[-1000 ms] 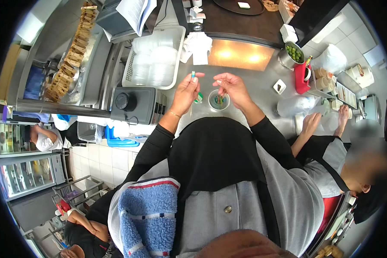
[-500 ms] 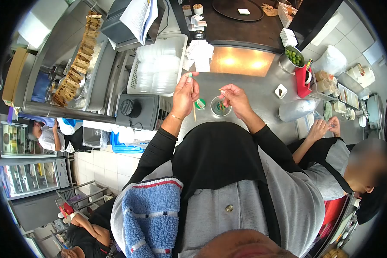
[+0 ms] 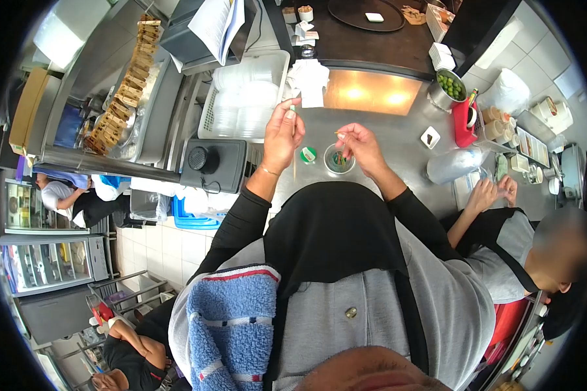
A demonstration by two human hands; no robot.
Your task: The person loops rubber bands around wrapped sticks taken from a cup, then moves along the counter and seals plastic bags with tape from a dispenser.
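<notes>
The round clear bowl [image 3: 327,166], with thin green and reddish pieces [image 3: 340,158] inside, sits on the grey metal tabletop [image 3: 398,124], just in front of the person's black apron [image 3: 336,234]; the right hand [image 3: 362,148] is at its right side, fingertips by the rim, its grip closed on a small, slender orange-brown piece [image 3: 339,135]. The left hand [image 3: 282,140] is raised to the left of the bowl and beyond it, clear of the rim; its grip is closed too, thumb and forefinger pinching a small pale-green piece [image 3: 293,109] — it seems to be a short wrapped bit, though it is too small to tell for sure.

Just left of the bowl lies a small round green-and-white item [image 3: 308,154]; farther left stands a dark grey box-shaped appliance [image 3: 223,156], and beyond that a white plastic basket [image 3: 206,124] of clear plastic containers [image 3: 238,111]. Crumpled white cloths [image 3: 308,78] lie beyond the bowl, to its left; to its right are a small white square dish [image 3: 430,137] with something dark in it and — farther off — a steel pot [image 3: 441,100] of round green fruit [image 3: 450,86]; a co-worker's hands [image 3: 494,195] are well to the right.
</notes>
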